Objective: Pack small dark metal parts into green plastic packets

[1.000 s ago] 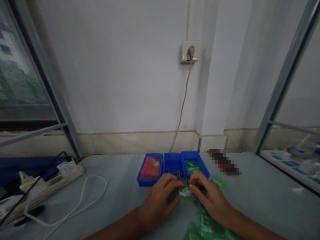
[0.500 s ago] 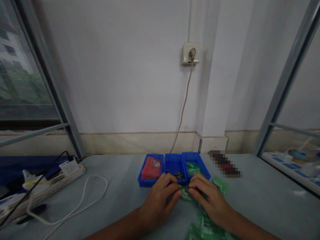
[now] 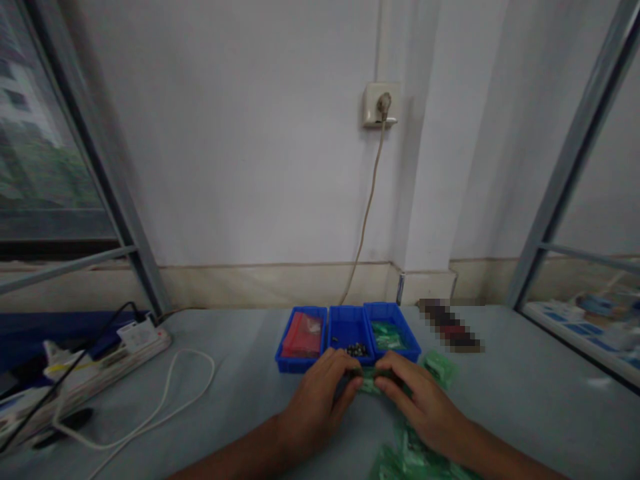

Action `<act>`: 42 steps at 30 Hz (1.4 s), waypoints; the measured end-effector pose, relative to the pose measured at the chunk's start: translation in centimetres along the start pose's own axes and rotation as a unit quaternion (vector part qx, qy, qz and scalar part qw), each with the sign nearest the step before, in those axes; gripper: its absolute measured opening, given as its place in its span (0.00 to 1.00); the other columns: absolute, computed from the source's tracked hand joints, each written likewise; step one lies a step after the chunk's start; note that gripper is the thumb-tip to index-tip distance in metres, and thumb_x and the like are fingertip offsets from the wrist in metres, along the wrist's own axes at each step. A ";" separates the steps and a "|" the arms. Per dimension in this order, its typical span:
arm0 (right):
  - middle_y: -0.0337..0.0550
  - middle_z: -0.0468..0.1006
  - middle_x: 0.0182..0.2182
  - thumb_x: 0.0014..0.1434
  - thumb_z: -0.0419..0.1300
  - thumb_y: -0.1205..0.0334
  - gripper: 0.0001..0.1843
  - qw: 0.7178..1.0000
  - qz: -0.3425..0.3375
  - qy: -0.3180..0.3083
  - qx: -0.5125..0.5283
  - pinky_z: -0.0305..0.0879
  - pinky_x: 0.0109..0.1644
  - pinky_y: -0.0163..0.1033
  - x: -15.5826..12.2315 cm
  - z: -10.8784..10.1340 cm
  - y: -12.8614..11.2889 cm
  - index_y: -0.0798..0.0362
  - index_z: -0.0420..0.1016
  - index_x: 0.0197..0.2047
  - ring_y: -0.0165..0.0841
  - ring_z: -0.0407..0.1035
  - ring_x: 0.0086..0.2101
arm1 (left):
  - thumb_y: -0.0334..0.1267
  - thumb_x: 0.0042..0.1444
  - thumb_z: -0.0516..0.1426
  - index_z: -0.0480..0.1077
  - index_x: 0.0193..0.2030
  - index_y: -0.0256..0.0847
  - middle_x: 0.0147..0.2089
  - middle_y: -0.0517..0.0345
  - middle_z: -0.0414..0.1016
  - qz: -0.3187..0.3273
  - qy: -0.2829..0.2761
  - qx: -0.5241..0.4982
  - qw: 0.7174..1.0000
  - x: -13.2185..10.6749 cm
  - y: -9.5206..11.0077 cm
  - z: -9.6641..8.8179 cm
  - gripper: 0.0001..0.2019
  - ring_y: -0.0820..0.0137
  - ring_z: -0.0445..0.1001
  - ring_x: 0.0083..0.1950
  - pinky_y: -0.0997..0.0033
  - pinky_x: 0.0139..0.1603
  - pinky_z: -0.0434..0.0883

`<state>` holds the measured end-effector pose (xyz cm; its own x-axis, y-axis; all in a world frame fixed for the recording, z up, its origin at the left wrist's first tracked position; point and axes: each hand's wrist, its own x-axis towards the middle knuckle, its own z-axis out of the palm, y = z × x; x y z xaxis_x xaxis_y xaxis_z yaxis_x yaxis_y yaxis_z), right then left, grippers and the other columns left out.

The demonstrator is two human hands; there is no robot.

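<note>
Small translucent green plastic packet point(image 3: 369, 382) between the fingertips of both hands point(image 3: 320, 395) point(image 3: 425, 400), only partly visible.

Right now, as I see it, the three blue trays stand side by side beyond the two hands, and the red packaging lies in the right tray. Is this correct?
Not quite: the head view shows the red packaging in the left tray. The three blue trays do stand side by side beyond the left hand and right hand.
</note>
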<state>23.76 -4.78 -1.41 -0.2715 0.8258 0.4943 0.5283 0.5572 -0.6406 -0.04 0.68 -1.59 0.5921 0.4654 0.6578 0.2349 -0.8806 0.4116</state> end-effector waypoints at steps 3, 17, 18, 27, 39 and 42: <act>0.40 0.78 0.39 0.79 0.55 0.57 0.09 1.000 -0.007 0.006 0.007 0.69 0.46 0.38 0.0 0.0 0.0 0.47 0.74 0.46 0.37 0.76 0.41 | 0.35 0.74 0.58 0.70 0.56 0.44 0.49 0.55 0.77 -0.002 0.001 0.004 1.000 0.0 -0.1 0.0 0.06 0.63 0.76 0.48 0.67 0.52 0.72; 0.40 0.77 0.40 0.79 0.56 0.57 0.09 1.000 -0.013 -0.006 0.019 0.68 0.49 0.40 0.2 -0.3 -0.3 0.48 0.75 0.46 0.38 0.74 0.42 | 0.31 0.75 0.55 0.69 0.52 0.45 0.46 0.56 0.76 -0.003 0.004 -0.020 1.000 -0.1 0.0 0.1 0.05 0.65 0.75 0.46 0.68 0.50 0.73; 0.40 0.77 0.40 0.79 0.56 0.57 0.09 1.000 -0.010 -0.004 0.020 0.68 0.48 0.40 0.2 -0.2 -0.2 0.48 0.75 0.46 0.38 0.74 0.42 | 0.32 0.75 0.56 0.69 0.56 0.45 0.47 0.56 0.76 -0.005 0.011 -0.020 1.000 -0.1 0.0 0.1 0.07 0.65 0.76 0.47 0.67 0.51 0.74; 0.41 0.78 0.42 0.78 0.55 0.56 0.07 0.998 0.047 0.007 0.028 0.69 0.47 0.41 -0.1 0.2 0.0 0.46 0.72 0.53 0.38 0.74 0.41 | 0.27 0.76 0.53 0.68 0.67 0.47 0.55 0.49 0.75 0.059 -0.017 -0.033 0.998 0.1 -0.3 0.0 0.18 0.64 0.76 0.54 0.64 0.57 0.76; 0.39 0.77 0.37 0.74 0.57 0.61 0.16 0.999 0.032 0.035 0.023 0.70 0.40 0.39 0.1 0.4 0.3 0.47 0.70 0.62 0.37 0.72 0.34 | 0.20 0.68 0.53 0.66 0.69 0.47 0.59 0.49 0.74 0.035 -0.027 -0.035 0.998 0.1 -0.3 0.2 0.27 0.62 0.74 0.60 0.61 0.63 0.74; 0.38 0.76 0.36 0.74 0.57 0.60 0.17 0.999 0.033 0.032 0.028 0.69 0.39 0.39 0.0 0.4 0.3 0.47 0.68 0.64 0.37 0.72 0.34 | 0.22 0.70 0.56 0.67 0.68 0.48 0.59 0.50 0.74 0.022 -0.023 -0.023 0.999 0.0 -0.5 0.4 0.24 0.62 0.75 0.60 0.60 0.63 0.74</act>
<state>23.58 -4.59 -1.87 -0.1839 0.8546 0.4856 0.4977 0.5070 -0.7038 0.12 1.06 -2.03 0.6361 0.4200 0.6472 0.1729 -0.8951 0.4109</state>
